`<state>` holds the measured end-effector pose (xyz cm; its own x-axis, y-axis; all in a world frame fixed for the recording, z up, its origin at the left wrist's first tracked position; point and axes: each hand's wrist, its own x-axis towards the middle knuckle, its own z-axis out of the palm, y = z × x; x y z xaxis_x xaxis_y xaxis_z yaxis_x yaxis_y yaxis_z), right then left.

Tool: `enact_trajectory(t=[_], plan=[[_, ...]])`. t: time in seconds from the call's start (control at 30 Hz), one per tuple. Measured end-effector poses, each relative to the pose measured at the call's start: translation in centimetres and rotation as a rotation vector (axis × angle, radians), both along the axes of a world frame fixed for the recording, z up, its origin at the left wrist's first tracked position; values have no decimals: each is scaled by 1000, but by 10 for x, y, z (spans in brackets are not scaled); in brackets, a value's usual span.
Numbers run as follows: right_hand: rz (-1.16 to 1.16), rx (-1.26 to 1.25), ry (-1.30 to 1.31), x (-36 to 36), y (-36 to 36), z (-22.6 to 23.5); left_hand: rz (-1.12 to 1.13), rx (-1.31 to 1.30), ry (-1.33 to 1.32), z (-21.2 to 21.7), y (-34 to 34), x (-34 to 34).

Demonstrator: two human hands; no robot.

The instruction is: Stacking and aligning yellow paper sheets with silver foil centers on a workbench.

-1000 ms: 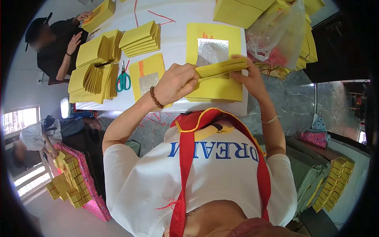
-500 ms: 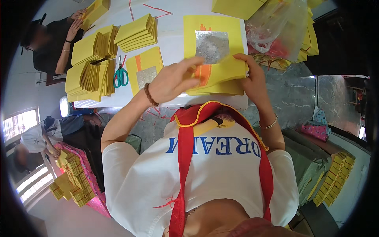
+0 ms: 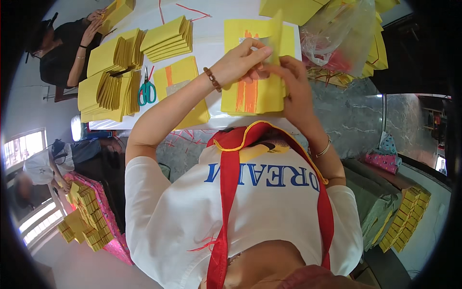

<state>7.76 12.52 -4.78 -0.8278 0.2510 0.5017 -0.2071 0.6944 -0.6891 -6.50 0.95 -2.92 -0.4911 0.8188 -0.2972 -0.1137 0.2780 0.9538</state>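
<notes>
In front of me on the white table lies a stack of yellow paper sheets, printed with orange stripes and bearing a silver foil square. The right side of the top sheet stands up in a curl. My left hand, with a beaded bracelet above it, reaches across the foil and pinches the raised part. My right hand grips the stack's right edge, thumb and fingers about the paper. Most of the foil is hidden under my left hand. Left of the stack lies another foil-marked yellow sheet, partly beneath my left forearm.
Teal-handled scissors lie beside bundles of folded yellow paper. A clear plastic bag sits at the far right corner. Across the left corner, another person's hands touch a yellow bundle. Red strings lie at the back.
My left hand has moved right and up, onto the paper's right part. The top sheet's right side now stands raised between my hands. The loose sheet at left has shifted slightly.
</notes>
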Motion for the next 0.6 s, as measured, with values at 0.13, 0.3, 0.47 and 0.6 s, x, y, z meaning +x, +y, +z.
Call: enact_trajectory(t=[0.13, 0.3, 0.47, 0.6], plan=[[42, 141, -9, -1, -10, -3, -23, 30, -7, 0, 3, 0], [81, 68, -51, -2, -9, -5, 73, 177, -110, -29, 4, -5], [59, -684, -127, -3, 6, -10, 56, 113, -191, -30, -1, -5], [45, -1154, -138, -11, 22, -13, 210, 290, -297, -34, 1, 5]])
